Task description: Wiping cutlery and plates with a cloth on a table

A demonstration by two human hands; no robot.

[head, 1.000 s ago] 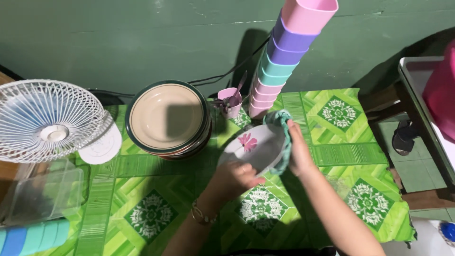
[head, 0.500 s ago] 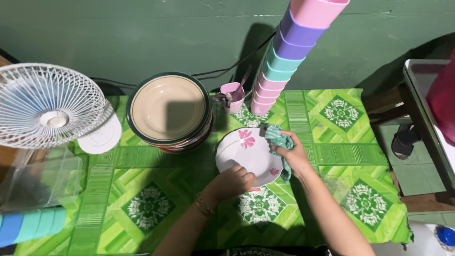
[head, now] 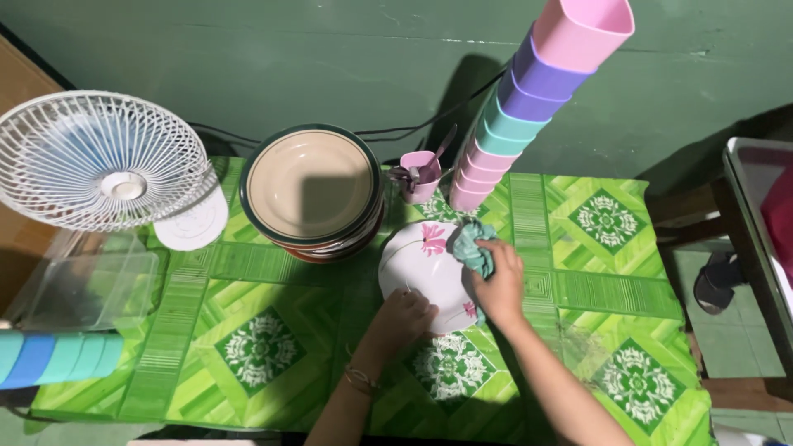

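Note:
A white plate (head: pixel 423 269) with pink flowers lies over the green patterned tablecloth (head: pixel 273 355). My left hand (head: pixel 405 316) holds its near rim, fingers curled over the edge. My right hand (head: pixel 497 285) grips a teal cloth (head: pixel 472 248) and presses it onto the plate's right side.
A stack of beige bowls with green rims (head: pixel 312 192) stands behind the plate. A tall leaning tower of pastel cups (head: pixel 524 103) and a pink cup with spoons (head: pixel 421 175) are at the back. A white fan (head: pixel 103 161) and clear container (head: pixel 83 281) sit left.
The plate went from tilted up to lying flat. My right hand with the cloth slid from the plate's far rim onto its face.

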